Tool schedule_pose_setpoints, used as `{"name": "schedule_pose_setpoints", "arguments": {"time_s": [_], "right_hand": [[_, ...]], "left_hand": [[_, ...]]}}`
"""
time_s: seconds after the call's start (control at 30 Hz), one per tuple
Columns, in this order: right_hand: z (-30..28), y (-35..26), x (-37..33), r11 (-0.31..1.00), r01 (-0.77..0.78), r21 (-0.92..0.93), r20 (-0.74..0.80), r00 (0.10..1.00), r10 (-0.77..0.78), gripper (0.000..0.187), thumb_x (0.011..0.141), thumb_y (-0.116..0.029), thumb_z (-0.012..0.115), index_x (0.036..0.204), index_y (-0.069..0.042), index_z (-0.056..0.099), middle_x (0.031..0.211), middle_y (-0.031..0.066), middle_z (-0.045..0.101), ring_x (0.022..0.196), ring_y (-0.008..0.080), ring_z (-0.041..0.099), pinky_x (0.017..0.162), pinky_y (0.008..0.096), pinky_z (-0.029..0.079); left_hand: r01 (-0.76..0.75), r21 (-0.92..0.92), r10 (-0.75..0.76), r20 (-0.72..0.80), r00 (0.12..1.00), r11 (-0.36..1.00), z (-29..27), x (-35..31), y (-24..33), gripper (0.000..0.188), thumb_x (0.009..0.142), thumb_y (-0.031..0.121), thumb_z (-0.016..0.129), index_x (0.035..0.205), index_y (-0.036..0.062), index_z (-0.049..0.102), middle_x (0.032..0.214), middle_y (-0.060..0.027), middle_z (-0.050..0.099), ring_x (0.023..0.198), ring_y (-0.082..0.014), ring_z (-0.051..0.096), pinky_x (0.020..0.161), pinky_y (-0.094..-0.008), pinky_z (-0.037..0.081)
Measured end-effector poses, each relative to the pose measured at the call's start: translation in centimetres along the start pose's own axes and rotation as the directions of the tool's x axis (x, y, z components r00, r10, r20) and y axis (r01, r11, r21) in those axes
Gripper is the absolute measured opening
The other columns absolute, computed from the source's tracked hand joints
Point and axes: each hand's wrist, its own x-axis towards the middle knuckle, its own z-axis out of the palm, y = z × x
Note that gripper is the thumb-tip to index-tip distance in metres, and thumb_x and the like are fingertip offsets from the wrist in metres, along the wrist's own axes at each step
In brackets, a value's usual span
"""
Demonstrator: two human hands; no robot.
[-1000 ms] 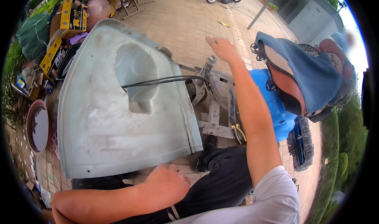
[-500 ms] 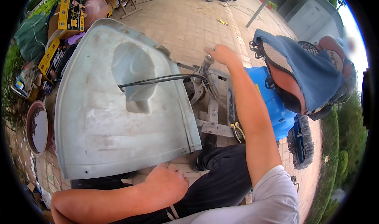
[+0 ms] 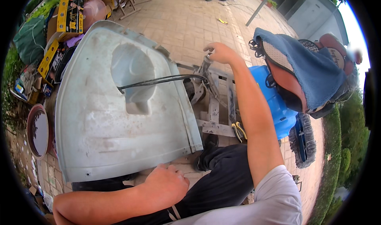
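Observation:
A large pale grey-green moulded panel (image 3: 93, 133) with a deep hollow stands tilted in front of me. Black cables (image 3: 158, 80) run out of a hole in that hollow to a worn metal post (image 3: 204, 68) on a grey frame (image 3: 214, 110). My right hand (image 3: 222, 53) is over the post's upper end, fingers loosely bent and apart; its thumb side is near or touching the top. My left hand (image 3: 166, 183) is closed by the panel's lower edge, above my dark trousers. Its fingertips are hidden, so any grip there cannot be seen.
Yellow-handled pliers (image 3: 238, 131) rest on the frame. Right of it are a blue plastic body (image 3: 272, 98), a seat under a blue cloth (image 3: 317, 72) and a grey brush (image 3: 303, 141). Boxes (image 3: 70, 14) and a basin (image 3: 38, 131) stand left. A yellow object (image 3: 222, 21) lies on the paving.
The fingers of my right hand have spread and lifted a little over the post's top. My left hand and the panel hardly differ; the view has shifted slightly.

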Motion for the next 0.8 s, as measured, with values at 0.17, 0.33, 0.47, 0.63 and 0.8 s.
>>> {"name": "schedule_pose_setpoints", "arguments": {"time_s": [0.17, 0.33, 0.47, 0.63, 0.8], "right_hand": [[0.5, -0.8, 0.8, 0.927, -0.259, -0.271, -0.029, 0.965, 0.261, 0.039, 0.079, -0.029, 0.064, 0.107, -0.003, 0.07, 0.104, 0.0248, 0.068, 0.092, 0.0371, 0.066, 0.081, 0.0427, 0.052], [-0.7, -1.3, 0.0, 0.973, -0.093, -0.209, -0.015, 0.996, 0.092, 0.041, 0.078, -0.021, 0.062, 0.114, -0.002, 0.067, 0.107, 0.0231, 0.067, 0.097, 0.0358, 0.066, 0.085, 0.0408, 0.052], [-2.8, -0.5, -1.9, 0.987, -0.017, -0.162, -0.044, 0.999, 0.01, 0.042, 0.076, -0.018, 0.066, 0.115, -0.001, 0.066, 0.108, 0.0218, 0.068, 0.096, 0.0329, 0.067, 0.084, 0.0394, 0.052], [-0.6, -1.5, -8.8, 0.981, -0.032, -0.19, 0.385, 0.917, 0.105, 0.042, 0.075, -0.024, 0.071, 0.107, 0.002, 0.069, 0.104, 0.0216, 0.069, 0.093, 0.0334, 0.067, 0.082, 0.0403, 0.052], [12.8, 0.6, -19.3, 0.977, 0.065, -0.201, 0.565, 0.823, 0.062, 0.036, 0.08, -0.027, 0.071, 0.1, 0.003, 0.067, 0.103, 0.0235, 0.066, 0.101, 0.0388, 0.063, 0.087, 0.0444, 0.051]], "left_hand": [[-0.004, 0.001, 0.004, -0.027, 1.0, 1.0, 0.0, -0.2, 0.0, 0.033, 0.084, 0.037, 0.065, 0.093, 0.0051, 0.067, 0.088, -0.0081, 0.065, 0.088, -0.0269, 0.063, 0.074, -0.0399, 0.049], [-0.003, 0.028, 0.003, -0.021, 1.0, 1.0, 0.2, -0.2, 0.0, 0.032, 0.085, 0.036, 0.065, 0.092, 0.005, 0.067, 0.088, -0.0082, 0.065, 0.088, -0.0271, 0.062, 0.073, -0.0398, 0.049], [-0.01, 0.042, 0.01, -0.005, 1.0, 0.999, 0.2, -0.2, 0.1, 0.03, 0.086, 0.035, 0.064, 0.091, 0.0053, 0.067, 0.088, -0.0084, 0.064, 0.089, -0.0269, 0.062, 0.073, -0.0393, 0.049], [-0.026, 0.008, 0.026, -0.021, 0.999, 1.0, -0.4, -1.0, -0.2, 0.03, 0.086, 0.035, 0.064, 0.092, 0.0056, 0.067, 0.09, -0.0087, 0.064, 0.09, -0.0266, 0.061, 0.074, -0.0388, 0.048], [-0.034, 0.048, 0.034, 0.005, 0.999, 0.998, 0.1, -1.2, 0.9, 0.03, 0.085, 0.036, 0.066, 0.091, 0.0064, 0.066, 0.09, -0.008, 0.064, 0.087, -0.0254, 0.061, 0.073, -0.0379, 0.048]]}}
